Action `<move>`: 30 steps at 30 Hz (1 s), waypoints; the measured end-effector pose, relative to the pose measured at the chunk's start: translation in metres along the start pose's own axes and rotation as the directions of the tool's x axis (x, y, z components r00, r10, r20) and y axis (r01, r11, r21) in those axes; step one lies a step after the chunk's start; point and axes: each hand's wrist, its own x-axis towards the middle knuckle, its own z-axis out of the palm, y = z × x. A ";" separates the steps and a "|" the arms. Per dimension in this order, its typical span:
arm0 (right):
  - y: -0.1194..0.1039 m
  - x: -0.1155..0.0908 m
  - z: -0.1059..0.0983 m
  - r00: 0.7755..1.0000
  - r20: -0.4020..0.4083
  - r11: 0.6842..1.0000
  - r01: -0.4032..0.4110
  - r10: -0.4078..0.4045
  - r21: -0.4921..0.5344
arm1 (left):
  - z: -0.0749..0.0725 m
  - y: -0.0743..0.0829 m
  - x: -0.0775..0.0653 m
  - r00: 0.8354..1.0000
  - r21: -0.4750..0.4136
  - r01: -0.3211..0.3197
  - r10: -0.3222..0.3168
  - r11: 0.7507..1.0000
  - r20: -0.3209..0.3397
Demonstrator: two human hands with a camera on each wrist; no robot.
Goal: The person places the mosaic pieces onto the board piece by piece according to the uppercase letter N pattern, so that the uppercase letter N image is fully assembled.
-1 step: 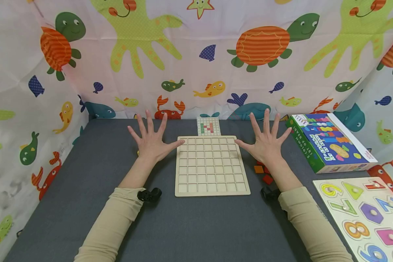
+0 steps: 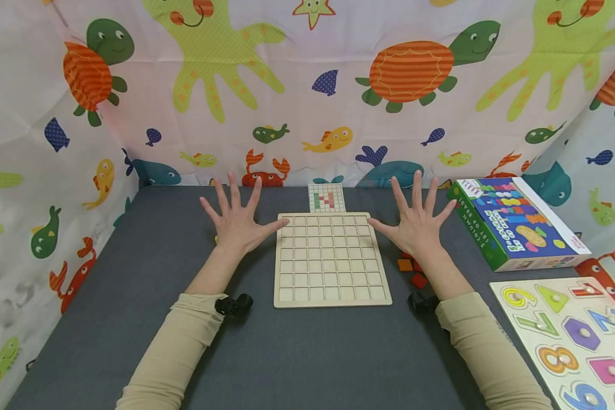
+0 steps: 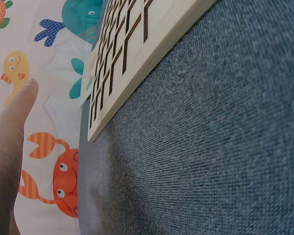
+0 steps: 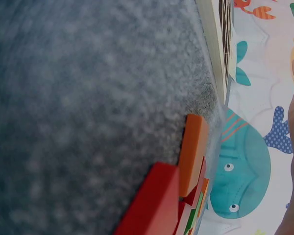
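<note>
The wooden grid board [image 2: 332, 261] lies flat on the grey cloth [image 2: 307, 353], between the two hands, in the head view. Its near edge runs crosswise before the person; with seven rows and seven columns, no long axis stands out. It is pale and thin-rimmed, with rounded corners, its squares showing plain wood. The left hand [image 2: 237, 225] and right hand [image 2: 417, 225] are spread wide, holding nothing, thumbs toward its far corners; whether they touch it, I cannot tell. A pattern card [image 2: 326, 199] sits just beyond. Orange and red blocks [image 2: 405, 265] lie partly behind the right forearm, with a box [image 2: 524, 222] and a number puzzle [image 2: 585, 376] farther right.

In the left wrist view, the board slants across the top, apart from one visible digit.

In the right wrist view, its edge shows upper right; blocks fill the lower foreground.
</note>
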 end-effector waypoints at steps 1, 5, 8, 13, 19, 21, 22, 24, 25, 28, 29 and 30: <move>0.000 0.000 0.000 1.000 0.001 1.000 0.001 -0.001 0.000 | 0.000 0.000 0.000 1.000 -0.005 -0.001 0.001 1.000 0.000; 0.000 -0.001 0.000 1.000 0.010 1.000 0.005 -0.005 0.011 | 0.001 -0.001 -0.001 1.000 -0.011 -0.006 0.006 1.000 0.006; 0.000 -0.001 0.001 1.000 0.027 0.999 0.001 -0.003 0.049 | 0.001 -0.002 -0.002 1.000 -0.006 -0.015 0.015 1.000 0.003; 0.011 -0.005 -0.003 0.997 0.075 0.970 -0.029 0.012 0.242 | 0.003 -0.003 -0.011 0.996 -0.101 -0.087 0.085 0.991 -0.021; 0.034 -0.014 -0.012 0.982 0.184 0.937 -0.104 0.044 0.333 | 0.009 0.002 -0.043 0.979 -0.396 -0.197 0.202 0.897 -0.030; 0.040 -0.015 -0.013 0.977 0.207 0.932 -0.117 0.047 0.342 | 0.011 0.001 -0.056 0.972 -0.460 -0.196 0.234 0.866 0.025; 0.043 -0.015 -0.014 0.976 0.215 0.932 -0.120 0.046 0.343 | 0.012 0.000 -0.062 0.965 -0.481 -0.192 0.253 0.855 0.064; 0.046 -0.015 -0.013 0.973 0.225 0.930 -0.125 0.048 0.345 | 0.014 -0.001 -0.071 0.945 -0.506 -0.177 0.290 0.844 0.153; 0.048 -0.014 -0.012 0.972 0.229 0.930 -0.127 0.048 0.346 | 0.015 -0.002 -0.075 0.932 -0.508 -0.173 0.307 0.844 0.193; 0.051 -0.012 -0.010 0.969 0.241 0.930 -0.144 0.063 0.337 | 0.018 -0.006 -0.084 0.890 -0.497 -0.196 0.366 0.845 0.273; 0.051 -0.012 -0.009 0.967 0.245 0.931 -0.150 0.068 0.332 | 0.020 -0.007 -0.085 0.877 -0.485 -0.208 0.381 0.850 0.291; 0.052 -0.012 -0.009 0.966 0.249 0.932 -0.155 0.073 0.327 | 0.021 -0.008 -0.087 0.867 -0.473 -0.228 0.399 0.851 0.299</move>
